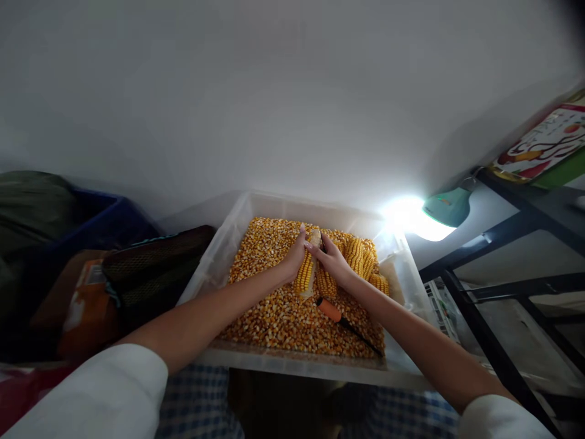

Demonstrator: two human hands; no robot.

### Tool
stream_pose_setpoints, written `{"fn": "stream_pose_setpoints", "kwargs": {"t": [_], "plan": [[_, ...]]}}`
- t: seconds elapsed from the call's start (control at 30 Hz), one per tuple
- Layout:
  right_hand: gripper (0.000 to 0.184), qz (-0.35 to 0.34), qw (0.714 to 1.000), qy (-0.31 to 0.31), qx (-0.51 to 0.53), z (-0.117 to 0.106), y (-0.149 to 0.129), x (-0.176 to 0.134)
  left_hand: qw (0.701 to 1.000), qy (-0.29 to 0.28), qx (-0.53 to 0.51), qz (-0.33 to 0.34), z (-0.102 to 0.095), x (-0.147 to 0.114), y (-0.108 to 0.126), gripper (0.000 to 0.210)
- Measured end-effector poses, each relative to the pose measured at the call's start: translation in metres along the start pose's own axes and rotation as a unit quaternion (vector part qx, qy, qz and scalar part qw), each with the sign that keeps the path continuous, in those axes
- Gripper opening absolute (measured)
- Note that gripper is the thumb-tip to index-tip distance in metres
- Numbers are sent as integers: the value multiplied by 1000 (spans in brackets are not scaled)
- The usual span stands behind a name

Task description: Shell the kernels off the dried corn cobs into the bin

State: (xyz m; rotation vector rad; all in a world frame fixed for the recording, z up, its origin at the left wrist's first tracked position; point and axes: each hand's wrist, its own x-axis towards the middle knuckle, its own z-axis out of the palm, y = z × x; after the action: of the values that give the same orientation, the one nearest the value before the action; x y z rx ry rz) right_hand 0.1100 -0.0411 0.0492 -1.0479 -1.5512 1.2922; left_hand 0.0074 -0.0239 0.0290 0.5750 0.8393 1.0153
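A partly stripped corn cob (304,278) is held between my two hands over a bed of loose corn kernels (269,305). Yellow kernels cover its left side, while a bare pale strip shows along the right. My left hand (295,255) wraps the cob from the left. From the right, my right hand (336,263) closes on it with the thumb across the bare part. Below the hands lies a tool with an orange handle (329,310) and a long dark shaft, resting on the kernels. Several full corn cobs (355,256) are beside and partly behind my right hand.
A translucent plastic bin (212,247) holds the corn. At its right, a lit bulb (445,210) hangs from a black metal rack (479,314). To the left are a dark mesh bag (155,268), an orange box (89,308) and a blue crate (107,216). A wall rises behind.
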Motion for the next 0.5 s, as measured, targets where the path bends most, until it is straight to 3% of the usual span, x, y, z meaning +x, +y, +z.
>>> {"fn": "stream_pose_setpoints", "kwargs": {"t": [0.33,0.5], "plan": [[44,34,999,-12,37,-3,4,1,998,24,23,-49,-4,-2,-1,57],[60,73,995,-33,51,-5,-4,1,997,35,20,-73,-5,-1,5,57]]}}
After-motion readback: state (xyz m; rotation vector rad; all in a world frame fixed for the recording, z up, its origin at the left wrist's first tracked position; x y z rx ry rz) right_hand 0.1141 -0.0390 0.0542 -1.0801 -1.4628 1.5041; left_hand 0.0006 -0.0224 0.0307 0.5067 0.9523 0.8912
